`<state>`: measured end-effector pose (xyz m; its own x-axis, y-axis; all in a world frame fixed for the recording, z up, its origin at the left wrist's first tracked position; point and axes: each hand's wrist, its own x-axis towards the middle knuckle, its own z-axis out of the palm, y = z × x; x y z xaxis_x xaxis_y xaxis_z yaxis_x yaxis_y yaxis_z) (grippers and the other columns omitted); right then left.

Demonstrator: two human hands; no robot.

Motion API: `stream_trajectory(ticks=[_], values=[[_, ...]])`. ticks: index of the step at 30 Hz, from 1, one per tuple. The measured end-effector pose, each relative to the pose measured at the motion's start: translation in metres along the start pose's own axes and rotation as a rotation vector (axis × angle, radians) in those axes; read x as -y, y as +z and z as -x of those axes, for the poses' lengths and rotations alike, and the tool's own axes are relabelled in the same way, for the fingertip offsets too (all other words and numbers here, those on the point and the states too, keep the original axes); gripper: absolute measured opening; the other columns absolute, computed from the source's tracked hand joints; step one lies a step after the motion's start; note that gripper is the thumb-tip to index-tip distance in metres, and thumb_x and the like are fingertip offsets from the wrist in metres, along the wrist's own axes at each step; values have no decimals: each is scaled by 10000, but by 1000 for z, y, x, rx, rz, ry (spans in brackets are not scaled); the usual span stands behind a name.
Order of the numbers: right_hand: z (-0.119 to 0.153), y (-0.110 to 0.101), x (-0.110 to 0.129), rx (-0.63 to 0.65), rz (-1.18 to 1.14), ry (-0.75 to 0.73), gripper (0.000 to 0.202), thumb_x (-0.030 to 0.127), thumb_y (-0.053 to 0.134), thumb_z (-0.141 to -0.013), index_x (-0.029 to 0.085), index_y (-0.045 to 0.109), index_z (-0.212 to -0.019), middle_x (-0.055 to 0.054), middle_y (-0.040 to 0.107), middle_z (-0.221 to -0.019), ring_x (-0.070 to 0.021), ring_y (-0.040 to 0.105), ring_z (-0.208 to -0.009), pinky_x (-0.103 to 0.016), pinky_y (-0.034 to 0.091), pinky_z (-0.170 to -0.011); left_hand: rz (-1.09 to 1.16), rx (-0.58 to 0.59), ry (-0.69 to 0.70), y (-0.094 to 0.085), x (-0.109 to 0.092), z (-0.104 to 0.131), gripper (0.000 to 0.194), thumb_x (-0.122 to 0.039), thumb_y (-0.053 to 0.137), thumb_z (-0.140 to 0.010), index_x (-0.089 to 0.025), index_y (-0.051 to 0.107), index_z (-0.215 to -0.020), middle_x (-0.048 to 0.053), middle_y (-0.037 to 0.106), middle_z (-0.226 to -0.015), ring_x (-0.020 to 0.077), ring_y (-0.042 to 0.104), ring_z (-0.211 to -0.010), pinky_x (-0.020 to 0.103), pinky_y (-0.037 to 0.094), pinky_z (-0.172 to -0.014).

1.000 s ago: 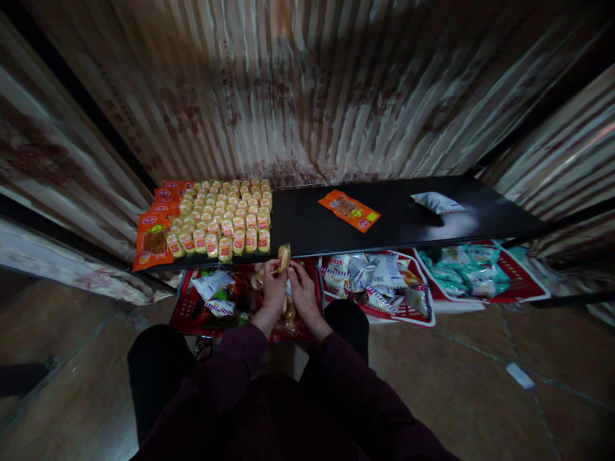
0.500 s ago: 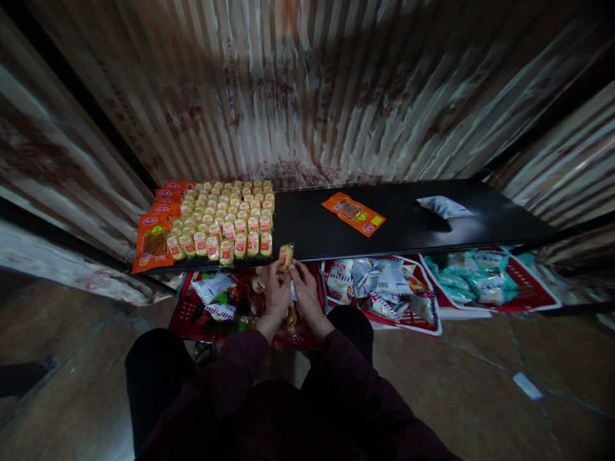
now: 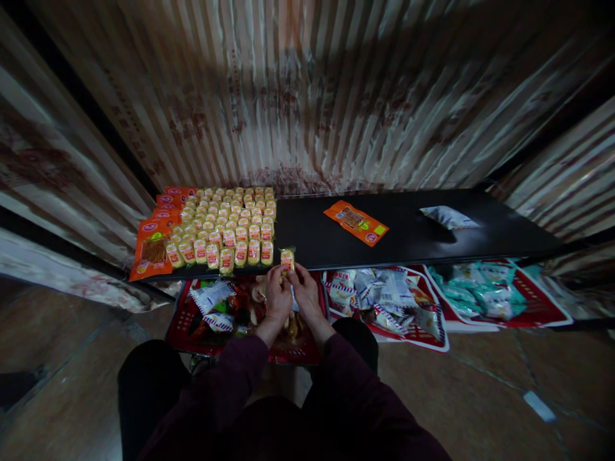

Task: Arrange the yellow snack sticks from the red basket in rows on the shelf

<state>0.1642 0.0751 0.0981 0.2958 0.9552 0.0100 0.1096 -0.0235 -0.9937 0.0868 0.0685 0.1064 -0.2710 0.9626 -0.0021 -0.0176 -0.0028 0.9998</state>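
A small wrapped yellow cake (image 3: 287, 258) with a red-and-white label stands upright between my fingertips at the shelf's front edge. My left hand (image 3: 277, 296) pinches it from the left, and my right hand (image 3: 306, 292) closes on it from the right. Left of it on the black shelf (image 3: 302, 224), many matching wrapped cakes (image 3: 227, 227) stand in tight rows. Directly below my hands is a red basket (image 3: 185, 330) with mixed packaged snacks, partly hidden by my hands and forearms.
Orange snack packets (image 3: 154, 246) overlap at the shelf's left end. One orange packet (image 3: 356, 222) and a white pouch (image 3: 449, 218) lie farther right. Below are a basket of white packets (image 3: 384, 288) and one of teal packets (image 3: 480, 288). Corrugated sheeting (image 3: 307, 96) backs the shelf.
The cake has turned from slightly tilted to more upright, its label now facing me. Both hands keep hold of it. The whole view has shifted slightly, with the shelf lower in the picture.
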Motion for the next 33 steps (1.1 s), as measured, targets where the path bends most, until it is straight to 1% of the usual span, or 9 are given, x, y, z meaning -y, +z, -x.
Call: stream_trajectory(ticks=[4, 6, 8, 12, 15, 19, 24, 33], values=[[-8, 1, -7, -34, 51, -12, 383, 434, 571, -791, 197, 663, -1078, -80, 701, -1087, -228, 646, -981, -388, 483, -932, 81, -33, 19, 1, -2, -6, 388, 42, 544, -629, -250, 681, -845, 46, 611, -1018, 217, 515, -1072, 357, 307, -1078], [-12, 2, -10, -30, 60, -20, 388, 432, 565, -797, 195, 659, -1090, -85, 696, -1101, -230, 643, -994, -395, 475, -944, 67, -45, 33, 2, -3, -8, 380, 45, 542, -619, -239, 681, -831, 49, 618, -999, 214, 531, -1061, 352, 325, -1068], [-16, 3, -14, -23, 66, -28, 390, 425, 560, -802, 192, 654, -1100, -89, 692, -1114, -230, 641, -1003, -395, 470, -949, -23, -39, 52, 2, -4, -11, 377, 29, 530, -638, -228, 673, -874, 51, 624, -1025, 206, 542, -1068, 356, 348, -1058], [-23, 4, -18, -13, 65, -24, 392, 409, 555, -804, 180, 642, -1111, -90, 690, -1114, -224, 640, -997, -378, 471, -945, -297, 9, 87, 3, 0, -18, 405, -7, 473, -702, -194, 632, -1025, 65, 625, -1128, 189, 551, -1102, 377, 376, -1050], [-28, 3, -19, 1, 55, -27, 396, 406, 542, -812, 185, 630, -1128, -82, 689, -1116, -213, 643, -985, -362, 477, -934, -383, 13, 117, 4, 3, -23, 416, -23, 449, -725, -180, 618, -1071, 80, 632, -1146, 188, 552, -1118, 375, 395, -1040], [-35, 2, -21, 0, 82, -49, 407, 410, 540, -808, 173, 624, -1128, -97, 682, -1122, -218, 637, -994, -369, 475, -933, -413, 17, 153, 6, 5, -29, 415, -35, 441, -732, -156, 616, -1088, 94, 638, -1149, 193, 552, -1124, 369, 410, -1031], [-47, 3, -23, 5, 120, -82, 432, 420, 526, -801, 138, 625, -1113, -129, 679, -1105, -234, 632, -995, -384, 472, -930, -423, 7, 154, 11, 2, -37, 406, -20, 443, -721, -154, 638, -1050, 93, 626, -1172, 187, 544, -1136, 356, 385, -1063], [-73, 6, -24, 17, 121, -116, 386, 407, 521, -805, 166, 630, -1086, -104, 693, -1069, -220, 645, -932, -369, 480, -901, -408, 5, 147, 25, -4, -54, 416, -25, 438, -726, -175, 647, -1054, 88, 615, -1161, 180, 547, -1124, 342, 403, -1048]])
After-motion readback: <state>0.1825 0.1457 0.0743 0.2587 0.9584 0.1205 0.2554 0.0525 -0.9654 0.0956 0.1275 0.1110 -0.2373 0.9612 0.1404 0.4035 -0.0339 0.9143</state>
